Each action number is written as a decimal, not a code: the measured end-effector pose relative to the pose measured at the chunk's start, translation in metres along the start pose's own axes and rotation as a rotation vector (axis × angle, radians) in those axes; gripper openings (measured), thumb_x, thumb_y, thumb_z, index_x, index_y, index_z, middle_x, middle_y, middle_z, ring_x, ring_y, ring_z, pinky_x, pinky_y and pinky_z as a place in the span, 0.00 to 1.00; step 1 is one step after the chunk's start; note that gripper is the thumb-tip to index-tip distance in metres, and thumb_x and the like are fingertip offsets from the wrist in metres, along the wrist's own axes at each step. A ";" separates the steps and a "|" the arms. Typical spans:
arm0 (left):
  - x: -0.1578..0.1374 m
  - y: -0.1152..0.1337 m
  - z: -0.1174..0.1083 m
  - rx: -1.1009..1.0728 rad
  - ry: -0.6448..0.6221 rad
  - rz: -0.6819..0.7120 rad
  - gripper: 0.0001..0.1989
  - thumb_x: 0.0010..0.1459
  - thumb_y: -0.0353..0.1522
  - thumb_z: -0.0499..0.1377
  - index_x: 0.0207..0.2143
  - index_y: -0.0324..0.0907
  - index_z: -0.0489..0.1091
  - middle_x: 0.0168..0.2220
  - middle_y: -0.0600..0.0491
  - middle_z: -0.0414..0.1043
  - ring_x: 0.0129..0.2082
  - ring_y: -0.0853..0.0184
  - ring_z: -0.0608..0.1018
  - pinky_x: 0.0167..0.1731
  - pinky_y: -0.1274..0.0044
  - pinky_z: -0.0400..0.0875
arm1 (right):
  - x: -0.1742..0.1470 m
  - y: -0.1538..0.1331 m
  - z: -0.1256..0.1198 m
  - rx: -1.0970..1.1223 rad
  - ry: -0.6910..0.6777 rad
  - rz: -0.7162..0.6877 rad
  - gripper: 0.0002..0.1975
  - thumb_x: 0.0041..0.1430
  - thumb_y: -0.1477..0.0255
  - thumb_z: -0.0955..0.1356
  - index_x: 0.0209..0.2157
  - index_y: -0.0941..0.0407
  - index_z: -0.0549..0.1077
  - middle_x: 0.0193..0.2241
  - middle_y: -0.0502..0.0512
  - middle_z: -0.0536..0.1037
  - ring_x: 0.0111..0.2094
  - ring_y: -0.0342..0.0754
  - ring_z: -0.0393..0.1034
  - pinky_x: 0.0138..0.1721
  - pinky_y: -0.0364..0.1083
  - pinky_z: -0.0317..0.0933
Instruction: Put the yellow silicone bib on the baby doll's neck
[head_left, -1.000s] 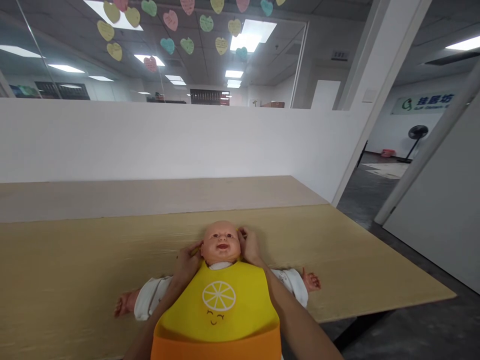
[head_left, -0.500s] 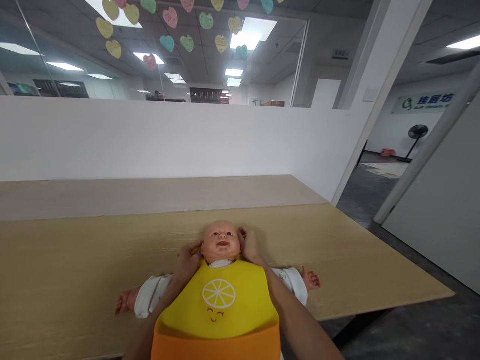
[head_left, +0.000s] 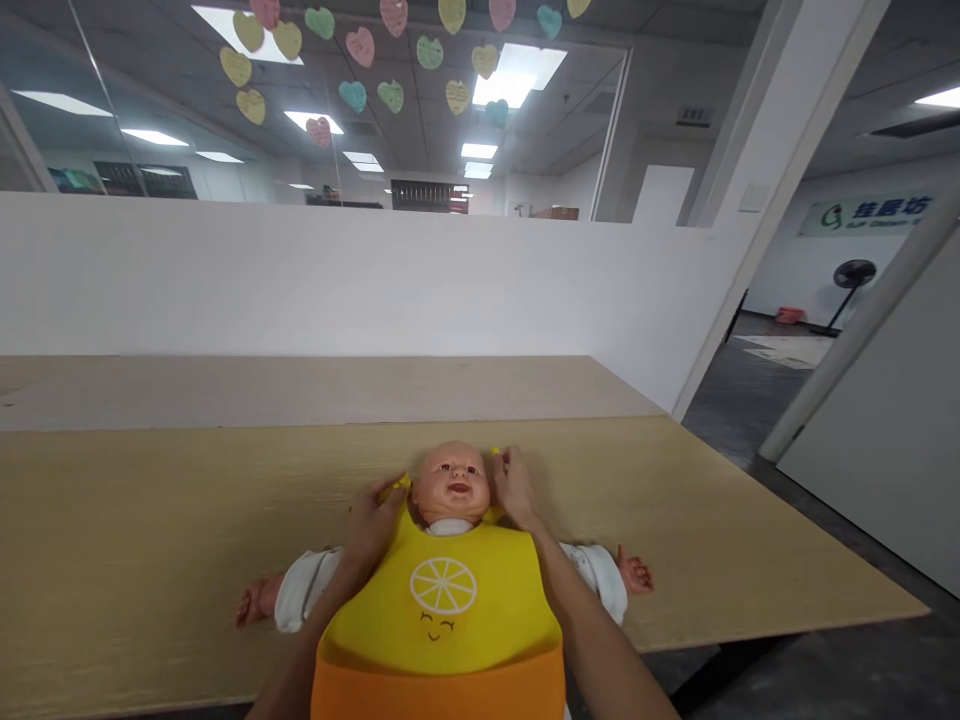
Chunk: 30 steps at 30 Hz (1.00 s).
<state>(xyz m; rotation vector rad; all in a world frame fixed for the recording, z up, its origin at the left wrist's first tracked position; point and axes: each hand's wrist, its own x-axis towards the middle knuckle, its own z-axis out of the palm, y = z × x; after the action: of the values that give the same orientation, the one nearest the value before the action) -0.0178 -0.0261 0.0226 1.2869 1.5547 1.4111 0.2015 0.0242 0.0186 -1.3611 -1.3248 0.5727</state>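
Observation:
A baby doll [head_left: 451, 482] in a white top lies on its back with its arms spread out. Over its chest lies a yellow bib [head_left: 480, 560] with a lemon slice and a smiling face printed on it, and an orange pocket along the bottom. My left hand [head_left: 376, 520] is closed on one neck strap of the bib beside the doll's head. On the other side of the head, my right hand [head_left: 515, 487] pinches the other strap, whose yellow tip shows above my fingers. Behind the neck, the straps are mostly hidden.
The doll lies on a wooden table [head_left: 187, 520], whose right edge slants toward the floor. Behind it stands a white half wall [head_left: 300, 280] with glass above bearing heart-shaped notes. At the right are a doorway, a door [head_left: 885, 370] and a standing fan [head_left: 853, 275].
Both strap ends now show more, lifted out beside the doll's head. My right hand has moved slightly away from the head. The whole view has shifted a little.

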 end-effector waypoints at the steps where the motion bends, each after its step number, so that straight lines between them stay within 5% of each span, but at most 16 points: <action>1: 0.001 0.000 -0.002 -0.080 0.028 0.003 0.23 0.44 0.41 0.60 0.41 0.37 0.76 0.42 0.44 0.79 0.47 0.53 0.78 0.51 0.64 0.68 | 0.001 -0.003 -0.006 0.028 0.005 0.015 0.11 0.57 0.60 0.60 0.27 0.51 0.62 0.25 0.54 0.74 0.25 0.50 0.67 0.30 0.48 0.57; 5: -0.003 0.021 -0.014 -0.284 -0.031 0.083 0.28 0.43 0.45 0.64 0.43 0.37 0.75 0.43 0.41 0.78 0.45 0.55 0.79 0.49 0.65 0.70 | -0.006 -0.022 -0.034 0.166 -0.010 -0.059 0.15 0.58 0.55 0.62 0.31 0.53 0.64 0.26 0.54 0.74 0.26 0.49 0.68 0.31 0.48 0.60; 10: -0.025 0.061 -0.023 -0.142 -0.161 0.247 0.21 0.46 0.44 0.64 0.39 0.40 0.76 0.42 0.45 0.79 0.44 0.57 0.79 0.48 0.69 0.71 | -0.036 -0.070 -0.057 0.317 -0.154 -0.261 0.13 0.55 0.58 0.68 0.31 0.53 0.71 0.29 0.54 0.75 0.32 0.49 0.70 0.34 0.46 0.63; 15: -0.046 0.076 -0.022 -0.066 -0.236 0.314 0.18 0.48 0.43 0.61 0.39 0.43 0.76 0.41 0.48 0.79 0.40 0.59 0.80 0.41 0.72 0.74 | -0.061 -0.117 -0.051 0.188 -0.474 -0.491 0.08 0.58 0.65 0.67 0.38 0.52 0.74 0.37 0.54 0.77 0.33 0.47 0.70 0.32 0.45 0.63; 18: -0.055 0.080 -0.024 0.018 -0.257 0.389 0.17 0.50 0.41 0.60 0.40 0.44 0.77 0.41 0.49 0.79 0.40 0.60 0.80 0.40 0.73 0.75 | -0.068 -0.128 -0.041 0.099 -0.536 -0.581 0.11 0.59 0.67 0.67 0.44 0.51 0.72 0.38 0.54 0.77 0.32 0.45 0.69 0.31 0.45 0.62; 30: -0.077 0.065 -0.029 0.334 -0.111 0.771 0.16 0.59 0.34 0.54 0.48 0.48 0.73 0.42 0.50 0.79 0.36 0.65 0.81 0.38 0.78 0.75 | -0.094 -0.132 -0.045 -0.030 -0.466 -0.512 0.03 0.60 0.71 0.66 0.31 0.52 0.67 0.30 0.52 0.73 0.32 0.47 0.67 0.31 0.45 0.60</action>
<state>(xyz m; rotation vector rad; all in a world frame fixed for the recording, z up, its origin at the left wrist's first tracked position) -0.0076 -0.1129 0.0813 2.2938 1.3006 1.5015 0.1674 -0.1066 0.1190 -0.8767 -1.9842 0.5288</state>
